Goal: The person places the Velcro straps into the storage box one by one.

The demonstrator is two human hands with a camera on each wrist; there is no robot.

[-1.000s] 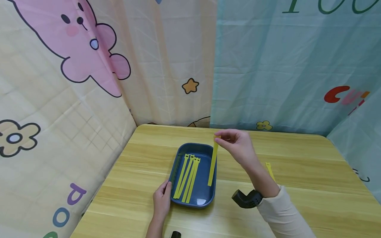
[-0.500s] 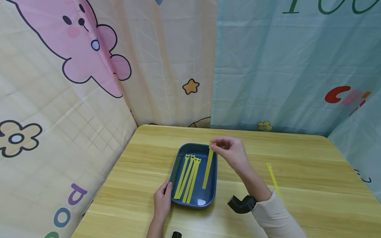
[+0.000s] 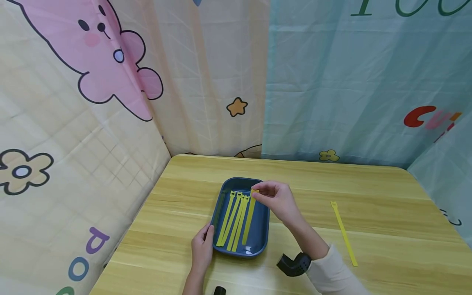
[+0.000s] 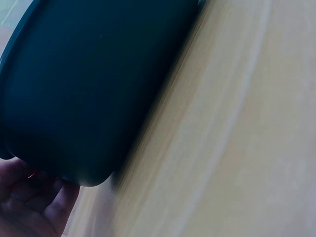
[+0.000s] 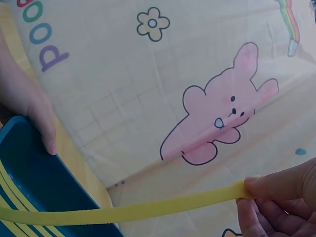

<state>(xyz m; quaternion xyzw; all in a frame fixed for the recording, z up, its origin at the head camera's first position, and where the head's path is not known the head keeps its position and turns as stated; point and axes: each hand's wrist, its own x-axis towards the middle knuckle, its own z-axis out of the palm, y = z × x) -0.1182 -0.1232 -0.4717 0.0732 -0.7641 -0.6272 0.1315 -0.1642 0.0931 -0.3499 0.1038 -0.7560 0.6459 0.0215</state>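
Observation:
My left hand (image 3: 202, 248) grips the left rim of a dark blue rectangular tray (image 3: 261, 229), its thumb over the edge; in the left wrist view its fingers (image 4: 59, 200) are bent against the tray's outer side. Between thumb and fingertips, my right hand (image 3: 279, 203) pinches the slotted end of a flat yellow cable tie (image 3: 248, 223). This strap hangs over the tray, and the right wrist view shows it stretching from the fingertips toward the tray. Several similar yellow ties (image 3: 229, 219) lie side by side in the tray's left half.
Another yellow cable tie (image 3: 344, 233) lies on the wooden table (image 3: 391, 213), to the right of my right forearm. Printed curtains (image 3: 206, 82) stand behind and left of the table. A black wrist camera (image 3: 293, 264) sits on my right wrist.
My right hand has moved left and toward me, carrying its tie from the tray's right edge to beside the other ties. The lone tie on the table is now fully uncovered.

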